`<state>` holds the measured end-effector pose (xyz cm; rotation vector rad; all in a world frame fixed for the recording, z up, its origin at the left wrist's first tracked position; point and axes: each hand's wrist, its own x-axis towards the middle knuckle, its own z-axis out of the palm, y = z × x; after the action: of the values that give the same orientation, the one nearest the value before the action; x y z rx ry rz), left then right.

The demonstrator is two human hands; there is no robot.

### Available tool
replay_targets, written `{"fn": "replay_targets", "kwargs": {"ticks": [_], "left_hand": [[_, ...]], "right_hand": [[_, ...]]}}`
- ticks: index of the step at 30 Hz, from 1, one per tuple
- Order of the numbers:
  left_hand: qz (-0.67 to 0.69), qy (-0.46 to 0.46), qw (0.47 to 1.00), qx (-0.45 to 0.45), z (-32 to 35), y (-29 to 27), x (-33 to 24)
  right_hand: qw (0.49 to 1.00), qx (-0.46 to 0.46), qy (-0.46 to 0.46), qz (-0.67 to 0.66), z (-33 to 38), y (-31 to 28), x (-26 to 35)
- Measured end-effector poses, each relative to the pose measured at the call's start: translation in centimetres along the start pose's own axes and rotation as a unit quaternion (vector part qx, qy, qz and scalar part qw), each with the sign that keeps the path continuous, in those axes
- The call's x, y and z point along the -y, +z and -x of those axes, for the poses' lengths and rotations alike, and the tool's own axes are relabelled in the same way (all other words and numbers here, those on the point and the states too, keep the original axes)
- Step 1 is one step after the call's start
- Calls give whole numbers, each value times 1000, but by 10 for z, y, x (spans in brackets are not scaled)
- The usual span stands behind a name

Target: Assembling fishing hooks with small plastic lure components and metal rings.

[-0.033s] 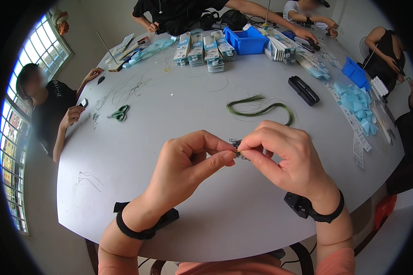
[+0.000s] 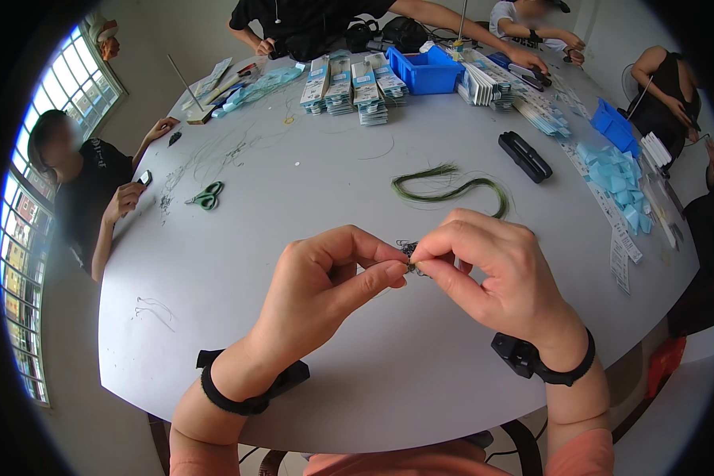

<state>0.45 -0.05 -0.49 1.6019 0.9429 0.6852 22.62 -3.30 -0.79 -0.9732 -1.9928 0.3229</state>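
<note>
My left hand [image 2: 333, 274] and my right hand [image 2: 492, 266] meet over the near middle of the table, thumb and forefinger pinched on each. Their fingertips almost touch, and whatever tiny thing is between them is too small to make out. Just behind and below the fingertips lies a little heap of small dark wire pieces that look like fish hooks [image 2: 405, 247], partly covered by my fingers. Beyond my right hand, a bundle of thin green line [image 2: 444, 193] lies curved on the tabletop.
Green-handled scissors [image 2: 207, 196] and loose strands lie left on the table [image 2: 214, 333]. A black case [image 2: 525, 157] sits right. Farther off are stacked cards [image 2: 366, 94], a blue bin [image 2: 425, 73] and light-blue scraps [image 2: 615, 186]. Several people sit around the table.
</note>
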Motion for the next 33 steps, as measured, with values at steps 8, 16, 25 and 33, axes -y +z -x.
{"fn": "replay_targets", "kwargs": {"ticks": [8, 16, 25, 33], "left_hand": [[3, -4, 1000, 4, 0, -1, 3], [17, 46, 999, -20, -1, 1, 9], [23, 40, 998, -32, -1, 0, 7], [44, 25, 998, -23, 1, 2, 6]], "right_hand": [[1000, 12, 1, 18, 1, -3, 1], [999, -28, 35, -8, -1, 4, 6], [998, -8, 35, 56, 3, 8, 8], [997, -3, 78, 21, 4, 10, 12]]}}
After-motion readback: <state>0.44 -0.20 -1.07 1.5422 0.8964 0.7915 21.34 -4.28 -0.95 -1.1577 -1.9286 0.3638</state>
